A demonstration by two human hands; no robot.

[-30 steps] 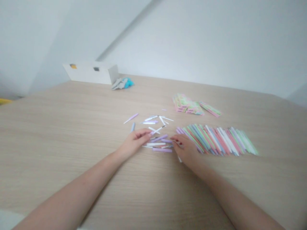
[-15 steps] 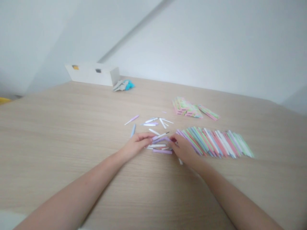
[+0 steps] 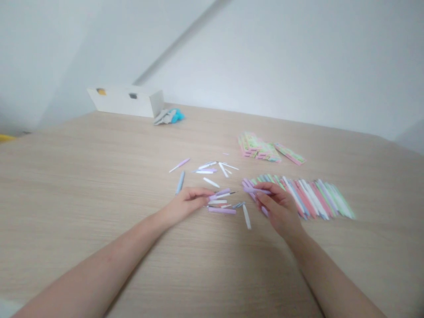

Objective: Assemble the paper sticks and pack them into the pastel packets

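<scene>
The right hand (image 3: 280,207) has moved from the loose pen parts (image 3: 221,211) to the left end of the pen row (image 3: 308,198), thumb and fingers pinching a purple pen (image 3: 256,191). The left hand (image 3: 188,202) grips a purple-ended part (image 3: 212,198) among the loose ones, so each hand now holds its own piece.

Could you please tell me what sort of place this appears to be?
Probably an indoor work table for sorting or assembly: a wood-grain tabletop before a pale wall, with a row of coloured pen-like sticks and a pile of pink-and-green packets.
</scene>
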